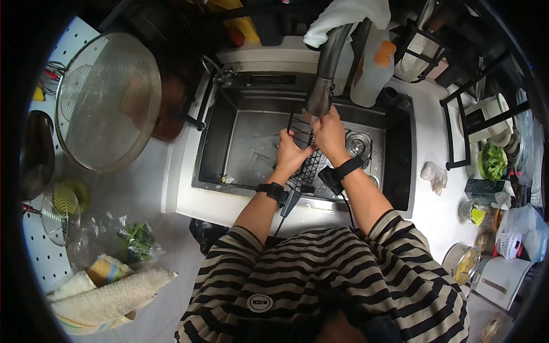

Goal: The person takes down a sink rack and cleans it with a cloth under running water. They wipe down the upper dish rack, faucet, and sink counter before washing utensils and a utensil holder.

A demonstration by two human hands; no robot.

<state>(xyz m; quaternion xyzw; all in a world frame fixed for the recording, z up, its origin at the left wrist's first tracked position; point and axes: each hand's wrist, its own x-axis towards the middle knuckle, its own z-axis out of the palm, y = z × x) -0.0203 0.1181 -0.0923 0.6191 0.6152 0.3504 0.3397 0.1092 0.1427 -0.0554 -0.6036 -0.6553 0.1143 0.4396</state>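
A black wire rack [309,167] is held tilted over the stainless steel sink [240,134]. My left hand [293,153] grips its left side, with the thumb across the front. My right hand [330,134] is closed at the rack's upper right, right under the spout of the metal faucet [320,94]. What its fingers hold is hidden by the hand and the spout. Both wrists wear black straps with devices. The sink drain [358,143] shows to the right of my right hand.
Behind the sink stand a bottle with an orange cap [372,71] and a white cloth [349,20] draped over the faucet. A large mesh strainer [108,103] hangs at left. Leafy greens [493,162] and a crumpled wipe [434,177] lie at right. A towel [114,297] is at lower left.
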